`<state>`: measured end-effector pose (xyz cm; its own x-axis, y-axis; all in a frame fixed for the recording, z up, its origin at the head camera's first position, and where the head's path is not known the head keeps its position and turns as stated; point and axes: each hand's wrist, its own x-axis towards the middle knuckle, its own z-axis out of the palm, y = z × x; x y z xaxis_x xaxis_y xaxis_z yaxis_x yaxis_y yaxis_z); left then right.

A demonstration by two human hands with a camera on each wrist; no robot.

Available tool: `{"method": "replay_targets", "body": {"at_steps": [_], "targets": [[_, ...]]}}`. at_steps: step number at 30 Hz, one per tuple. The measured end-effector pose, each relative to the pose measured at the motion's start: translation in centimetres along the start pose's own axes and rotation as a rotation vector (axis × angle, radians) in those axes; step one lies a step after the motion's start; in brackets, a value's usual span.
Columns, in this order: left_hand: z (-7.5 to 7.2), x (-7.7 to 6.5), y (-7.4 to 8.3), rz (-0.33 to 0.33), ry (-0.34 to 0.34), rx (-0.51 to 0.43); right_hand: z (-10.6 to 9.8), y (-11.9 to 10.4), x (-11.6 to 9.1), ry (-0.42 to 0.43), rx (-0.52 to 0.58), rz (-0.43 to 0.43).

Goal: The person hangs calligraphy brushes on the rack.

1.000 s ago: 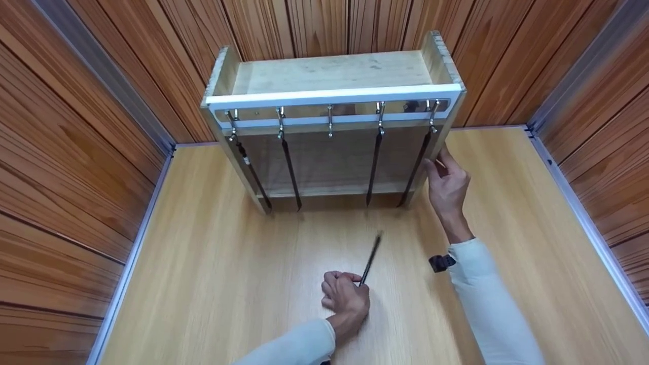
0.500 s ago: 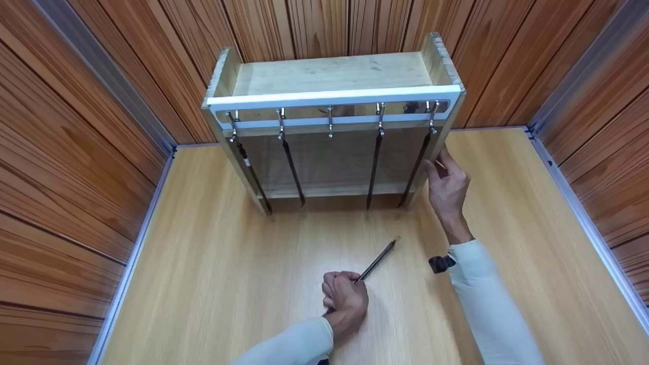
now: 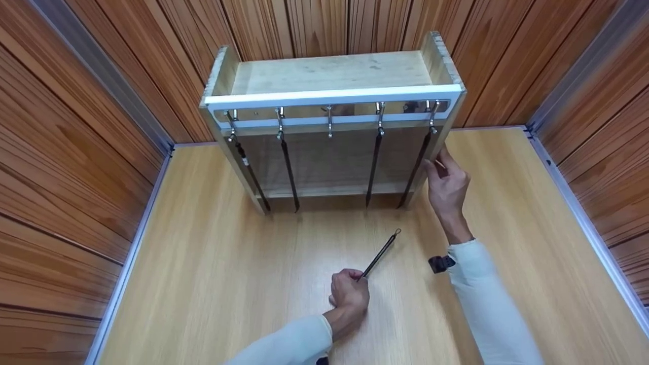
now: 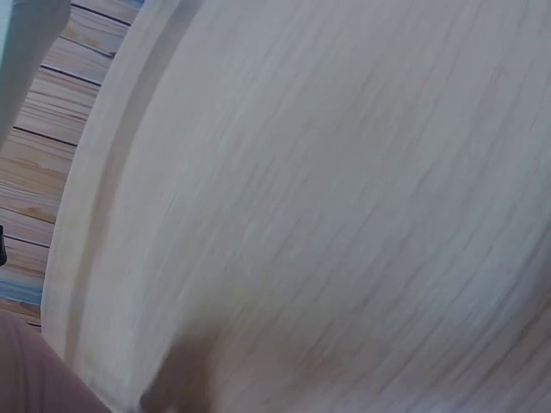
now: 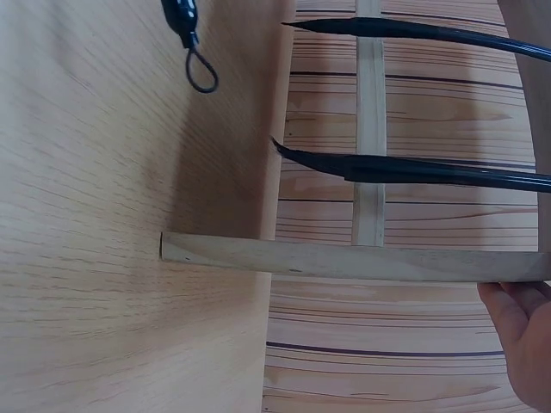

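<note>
Low over the table, my left hand (image 3: 350,296) grips a dark calligraphy brush (image 3: 380,254), its looped end angled up towards the right. That loop (image 5: 202,73) shows at the top of the right wrist view; the bristle end is hidden by the hand. My right hand (image 3: 448,190) holds the right side board of a wooden rack (image 3: 329,76), thumb at the board's front edge. From the rack's metal hooks hang several calligraphy brushes (image 3: 374,170), tips down. The middle hook (image 3: 330,121) carries no brush. The left wrist view shows mostly tabletop and a blurred patch.
Wood-panelled walls (image 3: 324,25) stand behind and on both sides of the table (image 3: 228,284). The rack stands near the back wall, with a white hook rail (image 3: 304,97) along its top front. A dark wrist device (image 3: 441,263) sits at my right cuff.
The brush in my left hand swings from near upright to leaning right, then rises slightly. The left hand shifts a little to the right. My right hand stays on the rack.
</note>
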<state>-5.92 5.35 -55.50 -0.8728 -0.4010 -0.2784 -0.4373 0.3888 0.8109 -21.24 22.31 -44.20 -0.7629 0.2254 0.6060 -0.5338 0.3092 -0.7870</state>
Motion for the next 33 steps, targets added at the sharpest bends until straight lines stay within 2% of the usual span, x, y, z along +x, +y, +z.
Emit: {"method": "replay_targets", "body": {"at_steps": [5,9,16,26,29,33], "targets": [[-0.1,-0.1,0.3,-0.012,-0.019,-0.032,0.0,0.1,0.1,0.007,0.026,-0.025],[-0.3,-0.2,0.6,-0.024,-0.053,-0.070,-0.1,0.1,0.0,0.006,0.012,-0.013],[-0.7,-0.4,1.1,-0.011,-0.100,-0.249,-0.1,0.0,-0.1,0.001,0.000,-0.003],[-2.0,-0.2,1.6,-0.107,-0.193,-0.411,0.0,-0.1,-0.1,-0.003,0.001,0.017],[-2.3,-0.1,1.7,-0.123,-0.199,-0.458,0.0,0.0,-0.1,-0.001,0.005,0.010],[-2.6,0.0,1.7,-0.112,-0.181,-0.497,0.0,0.1,0.0,0.001,0.002,-0.020]]}}
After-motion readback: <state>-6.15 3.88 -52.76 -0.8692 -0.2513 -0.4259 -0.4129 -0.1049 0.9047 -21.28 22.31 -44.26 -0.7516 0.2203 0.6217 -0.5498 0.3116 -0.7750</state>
